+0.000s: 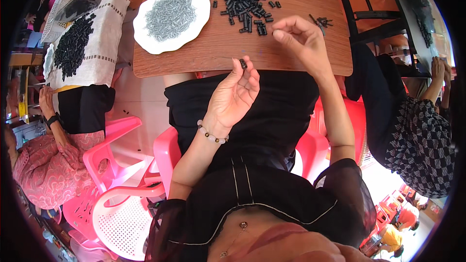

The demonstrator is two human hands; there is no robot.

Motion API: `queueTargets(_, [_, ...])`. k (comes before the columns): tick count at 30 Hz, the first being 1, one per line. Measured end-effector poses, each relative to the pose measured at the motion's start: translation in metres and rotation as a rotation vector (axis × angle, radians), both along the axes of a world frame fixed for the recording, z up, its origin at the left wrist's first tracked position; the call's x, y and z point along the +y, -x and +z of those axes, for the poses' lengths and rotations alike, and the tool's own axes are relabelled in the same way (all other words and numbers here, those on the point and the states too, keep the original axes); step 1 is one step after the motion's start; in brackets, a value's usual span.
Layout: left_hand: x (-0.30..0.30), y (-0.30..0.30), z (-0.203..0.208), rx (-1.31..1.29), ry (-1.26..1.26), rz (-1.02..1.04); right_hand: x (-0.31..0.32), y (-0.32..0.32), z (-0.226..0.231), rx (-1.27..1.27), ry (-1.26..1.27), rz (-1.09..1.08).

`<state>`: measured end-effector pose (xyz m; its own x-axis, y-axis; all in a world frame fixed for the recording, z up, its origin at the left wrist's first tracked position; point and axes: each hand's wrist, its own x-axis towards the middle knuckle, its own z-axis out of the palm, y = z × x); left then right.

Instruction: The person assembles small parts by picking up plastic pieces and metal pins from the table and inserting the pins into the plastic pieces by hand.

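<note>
The person wore a black top (pixel 199 228) edged with thin cream piping (pixel 251 188); from the small round pendant (pixel 243 224) on its fine chain (pixel 224 254), two lines of it ran toward twelve o'clock. Loose, sheer black sleeves showed, the left sleeve (pixel 165 225) at nine o'clock and the right sleeve (pixel 352 208) at three. Below the left hand (pixel 234 97), toward eleven, sat a bracelet (pixel 212 137) of pale round beads with smaller dark ones. Black cloth (pixel 242 111) covered the lap.
</note>
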<state>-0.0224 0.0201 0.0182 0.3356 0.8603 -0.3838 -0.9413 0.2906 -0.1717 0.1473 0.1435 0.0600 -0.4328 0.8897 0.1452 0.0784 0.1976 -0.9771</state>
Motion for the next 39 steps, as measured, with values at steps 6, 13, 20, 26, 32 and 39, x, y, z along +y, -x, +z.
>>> queueTargets(6, [-0.004, -0.011, 0.006, 0.177, -0.043, 0.022, -0.045, -0.002, 0.006, 0.013, 0.160, 0.037])
queueTargets(13, [-0.010, -0.017, 0.010, 0.350, -0.065, 0.043, -0.076, -0.001, 0.010, 0.253, 0.266, 0.129])
queueTargets(20, [-0.014, -0.023, 0.013, 0.384, -0.164, 0.066, -0.083, -0.002, -0.003, 0.298, 0.153, 0.124])
queueTargets(26, [-0.017, -0.026, 0.012, 0.386, -0.186, 0.051, -0.084, -0.002, -0.007, 0.219, 0.042, 0.094])
queueTargets(32, [-0.019, -0.026, 0.009, 0.379, -0.192, 0.041, -0.088, 0.004, 0.000, 0.289, 0.179, 0.080])
queueTargets(39, [-0.019, -0.028, 0.008, 0.400, -0.201, 0.068, -0.090, 0.004, -0.005, 0.327, 0.248, 0.074])
